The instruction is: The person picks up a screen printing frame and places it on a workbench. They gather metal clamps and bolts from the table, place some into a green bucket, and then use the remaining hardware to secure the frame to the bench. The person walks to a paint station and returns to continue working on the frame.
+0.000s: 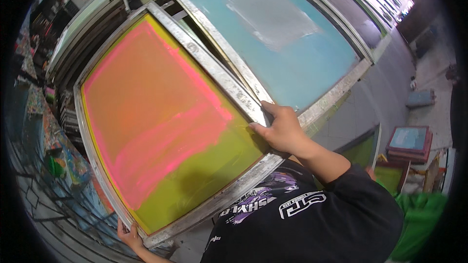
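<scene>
A large screen printing frame (219, 85) with a metal rim is held up in front of me, tilted. Its yellow-green mesh carries a broad orange area with bright pink ink smeared round the edges and across the lower part. My left hand (129, 236) grips the rim at the near left corner, most of its fingers hidden behind. At the right corner my right hand (285, 129) is closed round the rim, its thumb and forefinger showing. Just beyond, a second screen printing frame (336, 98) with light blue mesh and a grey patch lies close to the first.
Several frames (87, 34) are stacked at the far left, beside a paint-spattered surface (63, 151). On the right, a pinkish-rimmed stack with a pale blue top (408, 139) sits on the floor. A green cloth (419, 219) is near my right side.
</scene>
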The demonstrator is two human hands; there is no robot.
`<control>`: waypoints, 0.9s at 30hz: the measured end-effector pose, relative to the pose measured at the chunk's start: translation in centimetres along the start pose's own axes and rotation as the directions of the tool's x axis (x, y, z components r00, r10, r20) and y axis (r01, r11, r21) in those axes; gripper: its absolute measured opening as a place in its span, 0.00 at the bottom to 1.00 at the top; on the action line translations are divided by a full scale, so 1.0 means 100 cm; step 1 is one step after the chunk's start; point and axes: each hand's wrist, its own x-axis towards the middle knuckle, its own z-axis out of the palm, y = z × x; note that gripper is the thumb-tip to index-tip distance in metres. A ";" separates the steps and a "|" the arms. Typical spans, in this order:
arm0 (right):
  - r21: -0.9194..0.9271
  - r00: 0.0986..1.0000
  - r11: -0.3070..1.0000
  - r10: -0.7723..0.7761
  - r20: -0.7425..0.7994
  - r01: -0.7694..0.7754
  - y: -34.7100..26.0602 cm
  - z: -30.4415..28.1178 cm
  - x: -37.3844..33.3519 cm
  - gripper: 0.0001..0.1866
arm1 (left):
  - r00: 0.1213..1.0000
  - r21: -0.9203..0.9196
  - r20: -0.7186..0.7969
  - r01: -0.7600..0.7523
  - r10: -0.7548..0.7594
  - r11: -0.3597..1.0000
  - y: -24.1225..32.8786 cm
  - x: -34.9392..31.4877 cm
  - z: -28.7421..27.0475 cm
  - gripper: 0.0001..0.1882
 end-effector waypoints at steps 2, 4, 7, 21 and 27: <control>-0.001 0.999 1.000 -0.031 0.008 0.031 0.007 0.003 -0.002 0.20 | 0.997 0.068 -0.074 0.021 -0.016 0.997 -0.003 -0.002 0.000 0.29; -0.011 1.000 1.000 0.002 0.029 -0.002 0.007 0.003 -0.008 0.21 | 0.999 0.081 -0.033 -0.020 0.022 0.997 -0.018 0.002 -0.012 0.29; -0.007 0.997 1.000 0.013 0.075 -0.013 0.010 0.007 -0.016 0.23 | 0.996 0.171 -0.093 0.024 -0.008 0.985 -0.020 0.001 -0.021 0.30; 0.060 1.000 0.998 -0.020 -0.013 0.021 0.028 0.026 -0.014 0.23 | 0.997 -0.006 -0.051 -0.063 0.063 0.998 -0.011 0.003 -0.002 0.26; 0.071 0.998 0.997 -0.021 -0.061 0.026 0.025 0.035 -0.013 0.24 | 0.989 0.066 -0.044 -0.138 0.141 0.988 -0.018 0.001 -0.005 0.27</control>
